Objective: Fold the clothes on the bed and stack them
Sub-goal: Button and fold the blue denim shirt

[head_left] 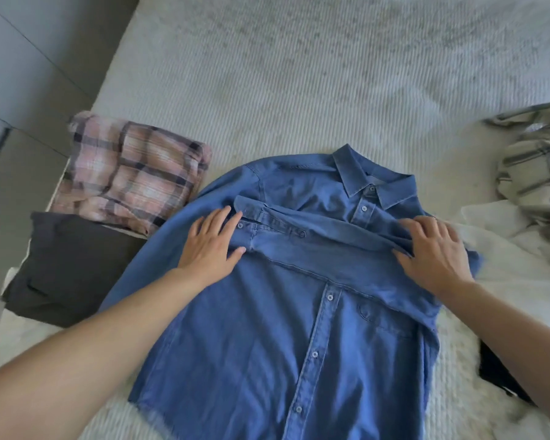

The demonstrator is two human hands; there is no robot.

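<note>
A blue denim shirt [267, 338] lies buttoned and face up on the bed, collar toward the far side. One sleeve [318, 246] is folded across the chest, its cuff at the left. My left hand [211, 246] rests flat on the shirt beside that cuff, fingers straight. My right hand [432, 252] presses flat on the sleeve's fold at the shirt's right shoulder. A folded pink plaid shirt [131, 173] and a folded dark garment [67, 268] lie side by side to the left.
The bed has a pale ribbed cover [299, 90]. At the right lie a rumpled grey-and-cream plaid garment [534, 166], white cloth [515, 249] and a dark item [496, 373] partly under my right arm. The bed's left edge [86, 100] borders grey floor.
</note>
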